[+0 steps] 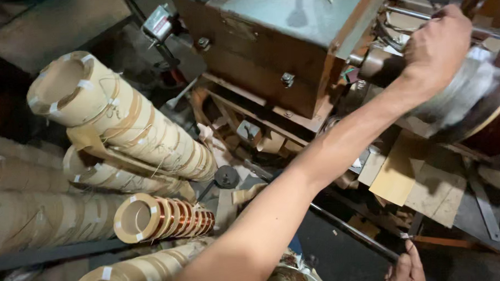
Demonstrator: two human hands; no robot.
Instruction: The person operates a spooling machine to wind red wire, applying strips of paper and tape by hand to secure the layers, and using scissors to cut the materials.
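Silvery, glossy film on a rounded coil [470,94] at the upper right is lying under the left hand [438,48], grip pressed on it, while the right hand [405,268], bottom right, is pinching a thin wire [341,226].

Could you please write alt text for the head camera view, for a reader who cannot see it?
A person's left hand reaches out to a winding machine, resting on a wrapped coil beside its shaft. The right hand sits low near a thin rod; stacked taped coils lie left.
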